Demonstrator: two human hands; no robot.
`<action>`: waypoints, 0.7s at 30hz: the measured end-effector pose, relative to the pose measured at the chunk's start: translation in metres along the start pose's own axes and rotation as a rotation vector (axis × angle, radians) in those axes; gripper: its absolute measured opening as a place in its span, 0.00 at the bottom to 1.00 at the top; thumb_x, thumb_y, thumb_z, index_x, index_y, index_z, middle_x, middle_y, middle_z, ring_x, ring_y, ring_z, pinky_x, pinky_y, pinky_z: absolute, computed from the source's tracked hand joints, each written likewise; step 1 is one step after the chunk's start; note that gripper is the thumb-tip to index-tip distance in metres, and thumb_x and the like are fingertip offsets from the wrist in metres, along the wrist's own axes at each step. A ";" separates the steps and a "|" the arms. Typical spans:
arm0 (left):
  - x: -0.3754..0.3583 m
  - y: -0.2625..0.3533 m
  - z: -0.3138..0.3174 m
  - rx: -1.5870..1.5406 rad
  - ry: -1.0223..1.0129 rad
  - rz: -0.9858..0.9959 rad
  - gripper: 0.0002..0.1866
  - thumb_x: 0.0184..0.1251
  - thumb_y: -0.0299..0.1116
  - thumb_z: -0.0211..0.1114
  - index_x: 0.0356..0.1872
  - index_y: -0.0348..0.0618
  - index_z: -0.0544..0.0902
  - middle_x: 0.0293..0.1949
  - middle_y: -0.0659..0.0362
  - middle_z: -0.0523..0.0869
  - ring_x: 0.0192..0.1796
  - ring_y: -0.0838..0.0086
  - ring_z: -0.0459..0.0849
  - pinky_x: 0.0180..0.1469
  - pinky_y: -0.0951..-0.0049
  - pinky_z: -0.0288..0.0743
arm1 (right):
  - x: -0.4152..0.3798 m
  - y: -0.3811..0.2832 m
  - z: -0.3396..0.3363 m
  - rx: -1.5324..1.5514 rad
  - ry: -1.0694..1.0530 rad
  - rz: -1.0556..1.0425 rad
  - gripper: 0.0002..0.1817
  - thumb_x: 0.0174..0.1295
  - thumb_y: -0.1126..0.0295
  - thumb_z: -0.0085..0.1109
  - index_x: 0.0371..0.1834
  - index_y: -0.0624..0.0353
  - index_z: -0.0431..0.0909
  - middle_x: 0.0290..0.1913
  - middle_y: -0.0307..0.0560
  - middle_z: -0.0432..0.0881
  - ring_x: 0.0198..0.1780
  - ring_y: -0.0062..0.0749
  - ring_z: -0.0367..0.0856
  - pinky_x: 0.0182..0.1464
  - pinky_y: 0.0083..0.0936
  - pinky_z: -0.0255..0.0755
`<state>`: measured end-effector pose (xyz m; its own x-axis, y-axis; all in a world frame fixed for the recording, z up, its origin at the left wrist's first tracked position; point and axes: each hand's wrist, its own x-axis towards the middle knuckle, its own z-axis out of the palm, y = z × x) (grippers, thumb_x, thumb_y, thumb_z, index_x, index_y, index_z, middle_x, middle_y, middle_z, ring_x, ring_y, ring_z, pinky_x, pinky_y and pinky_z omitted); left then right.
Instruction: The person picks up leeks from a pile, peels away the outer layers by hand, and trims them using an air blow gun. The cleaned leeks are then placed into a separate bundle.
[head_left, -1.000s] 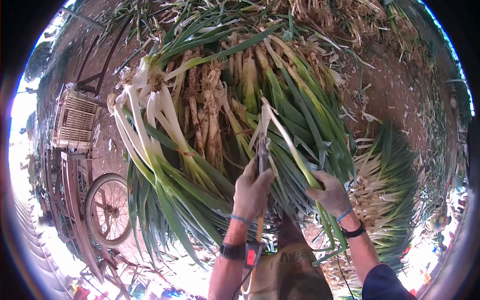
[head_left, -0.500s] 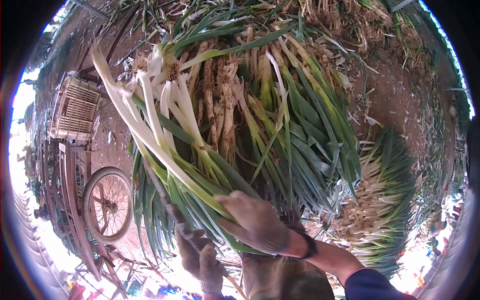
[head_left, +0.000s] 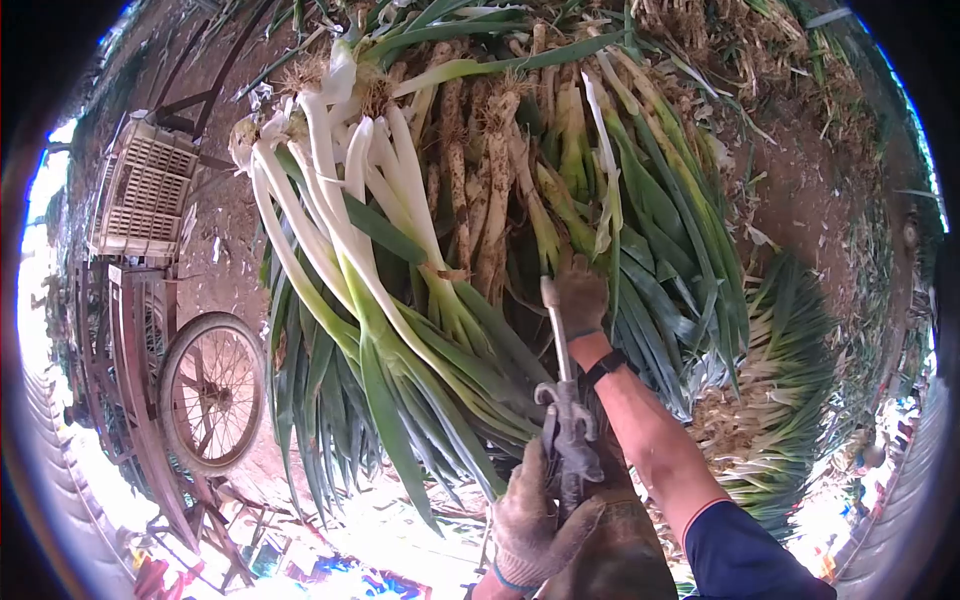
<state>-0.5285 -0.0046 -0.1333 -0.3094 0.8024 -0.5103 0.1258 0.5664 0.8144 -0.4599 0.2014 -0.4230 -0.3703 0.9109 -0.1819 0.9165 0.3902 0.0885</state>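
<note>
In my gloved left hand (head_left: pixel 530 520), low in the middle, is a grey air blow gun (head_left: pixel 570 430) with a long thin nozzle pointing up and away. My right hand (head_left: pixel 580 298), also gloved, reaches past the nozzle to the pile and touches the stems of the unpeeled leeks (head_left: pixel 560 225); its fingertips are hidden among them. To the left lie several cleaned leeks (head_left: pixel 360 230), with white shafts, roots away from me and green leaves hanging towards me. Brown, soil-covered leek shafts (head_left: pixel 490 200) lie between these and the greener leeks on the right.
A bundle of leeks (head_left: pixel 775 385) lies on the ground at right. On the left stand a spoked wheel (head_left: pixel 213 393) with a brown cart frame (head_left: pixel 130 350) and a pale plastic crate (head_left: pixel 147 192). More rooty leeks (head_left: pixel 690 25) lie at the far side.
My right hand has let go of a white leek, now lying with the cleaned ones, and moved up to the unpeeled leeks. My left hand has swung the blow gun rightward.
</note>
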 end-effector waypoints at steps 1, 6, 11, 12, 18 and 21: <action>0.001 0.001 0.001 0.006 -0.015 -0.017 0.48 0.61 0.35 0.83 0.78 0.24 0.68 0.57 0.40 0.89 0.55 0.54 0.93 0.56 0.61 0.85 | 0.003 -0.001 -0.001 0.018 -0.078 0.024 0.40 0.70 0.69 0.63 0.86 0.55 0.61 0.56 0.49 0.86 0.42 0.46 0.93 0.37 0.40 0.86; -0.003 -0.001 0.012 0.065 -0.067 -0.101 0.47 0.63 0.39 0.82 0.76 0.24 0.69 0.55 0.37 0.88 0.53 0.47 0.92 0.56 0.58 0.86 | 0.001 0.028 -0.041 0.105 -0.289 -0.046 0.36 0.71 0.67 0.63 0.81 0.58 0.63 0.51 0.51 0.88 0.39 0.47 0.95 0.34 0.41 0.88; -0.009 -0.001 0.044 0.136 -0.158 -0.127 0.47 0.68 0.46 0.79 0.77 0.23 0.68 0.58 0.33 0.87 0.56 0.40 0.91 0.58 0.52 0.85 | -0.064 0.104 -0.120 0.032 -0.209 -0.228 0.19 0.71 0.69 0.62 0.62 0.60 0.73 0.41 0.53 0.88 0.32 0.47 0.94 0.28 0.42 0.86; -0.012 0.002 0.054 0.141 -0.173 -0.132 0.48 0.68 0.47 0.79 0.78 0.23 0.67 0.59 0.32 0.87 0.57 0.39 0.90 0.59 0.51 0.85 | -0.080 0.117 -0.131 -0.006 -0.214 -0.248 0.15 0.71 0.70 0.61 0.58 0.61 0.74 0.38 0.53 0.88 0.30 0.47 0.93 0.27 0.42 0.86; -0.022 0.004 0.110 0.119 -0.297 -0.186 0.47 0.71 0.49 0.76 0.78 0.22 0.66 0.60 0.29 0.86 0.60 0.36 0.89 0.60 0.51 0.84 | -0.145 0.163 -0.155 -0.023 -0.277 -0.194 0.19 0.70 0.70 0.61 0.62 0.63 0.76 0.32 0.52 0.87 0.27 0.48 0.92 0.24 0.41 0.85; -0.010 0.009 0.122 0.161 -0.280 -0.196 0.45 0.72 0.47 0.75 0.78 0.24 0.67 0.58 0.29 0.86 0.60 0.36 0.89 0.59 0.52 0.84 | -0.158 0.176 -0.161 0.028 -0.304 -0.200 0.23 0.69 0.70 0.63 0.65 0.66 0.75 0.33 0.51 0.86 0.29 0.46 0.92 0.25 0.38 0.84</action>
<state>-0.4091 0.0157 -0.1545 -0.0750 0.6834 -0.7262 0.2429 0.7188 0.6514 -0.2640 0.1475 -0.2206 -0.4847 0.7336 -0.4763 0.8357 0.5491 -0.0047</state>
